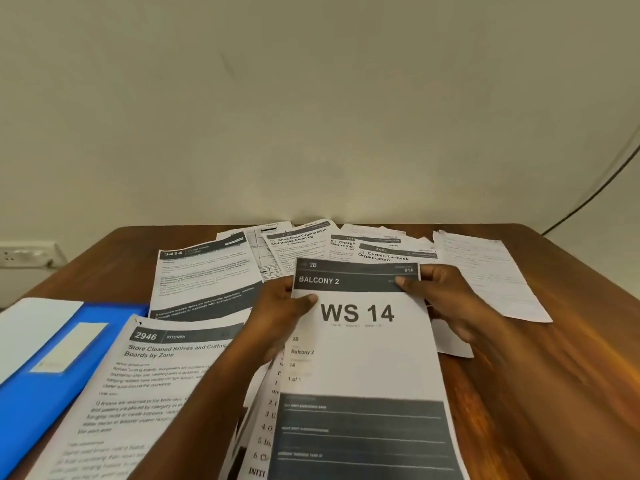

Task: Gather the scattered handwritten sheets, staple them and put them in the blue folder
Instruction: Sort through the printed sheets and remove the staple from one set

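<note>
Both my hands hold a printed sheet marked "WS 14" (360, 344) above the wooden table. My left hand (282, 313) pinches its upper left edge, thumb on top. My right hand (440, 299) pinches its upper right corner. More sheets lie under it near the front. A handwritten sheet (485, 275) lies at the right of the table. The blue folder (45, 382) lies at the front left, partly covered by a printed sheet headed "2946" (138, 393). No stapler is in view.
Several printed sheets (304, 244) are fanned out across the back of the table (554, 393), up to the wall. A white sheet (27, 327) lies over the folder's far corner. A wall socket (24, 254) is at the left and a black cable (595, 192) at the right.
</note>
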The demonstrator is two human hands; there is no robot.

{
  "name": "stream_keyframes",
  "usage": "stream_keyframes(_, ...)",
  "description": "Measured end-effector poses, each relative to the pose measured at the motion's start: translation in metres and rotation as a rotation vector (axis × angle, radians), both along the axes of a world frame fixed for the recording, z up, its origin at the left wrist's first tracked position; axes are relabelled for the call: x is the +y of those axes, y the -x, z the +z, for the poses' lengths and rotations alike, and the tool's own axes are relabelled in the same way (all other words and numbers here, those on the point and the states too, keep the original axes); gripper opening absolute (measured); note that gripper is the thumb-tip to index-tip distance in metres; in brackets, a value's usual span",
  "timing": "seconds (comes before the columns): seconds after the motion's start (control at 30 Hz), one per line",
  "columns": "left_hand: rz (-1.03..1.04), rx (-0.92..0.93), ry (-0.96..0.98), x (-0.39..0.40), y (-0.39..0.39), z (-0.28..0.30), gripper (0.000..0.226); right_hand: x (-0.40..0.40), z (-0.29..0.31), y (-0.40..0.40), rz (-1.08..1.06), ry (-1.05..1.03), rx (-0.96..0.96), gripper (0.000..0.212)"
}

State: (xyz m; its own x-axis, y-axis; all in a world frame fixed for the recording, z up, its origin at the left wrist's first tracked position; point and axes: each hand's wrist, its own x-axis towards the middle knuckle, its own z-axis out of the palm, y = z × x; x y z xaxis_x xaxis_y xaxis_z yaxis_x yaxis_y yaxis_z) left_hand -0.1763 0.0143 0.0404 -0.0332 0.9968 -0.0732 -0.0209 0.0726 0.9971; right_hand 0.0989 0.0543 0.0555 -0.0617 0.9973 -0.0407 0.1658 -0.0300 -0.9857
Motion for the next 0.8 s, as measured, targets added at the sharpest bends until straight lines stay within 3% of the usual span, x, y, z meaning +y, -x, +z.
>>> stream_keyframes(0.27,0.088,-0.001,0.008,0.007,0.011,-0.018,0.031,-0.004,-0.035,0.017,0.077,-0.027,0.156,0.025)
stream_keyframes(0.37,0.223,0.206,-0.111,0.009,0.010,-0.016,0.048,-0.005,-0.041,0.020,0.126,-0.141,0.048,0.031)
stream_keyframes(0.47,0.174,0.476,-0.198,0.010,0.011,-0.012,0.062,-0.004,-0.043,0.021,0.150,-0.148,-0.049,0.024)
stream_keyframes(0.63,-0.029,0.665,-0.220,0.010,0.016,-0.011,0.031,-0.004,-0.038,0.011,0.259,-0.097,-0.196,0.017)
stream_keyframes(0.7,-0.068,0.648,-0.238,0.009,0.019,-0.011,0.019,-0.005,-0.034,0.006,0.307,-0.084,-0.196,0.019)
stream_keyframes(0.8,-0.125,0.596,-0.228,0.007,0.020,-0.011,0.019,-0.008,-0.027,0.000,0.367,-0.065,-0.220,0.023)
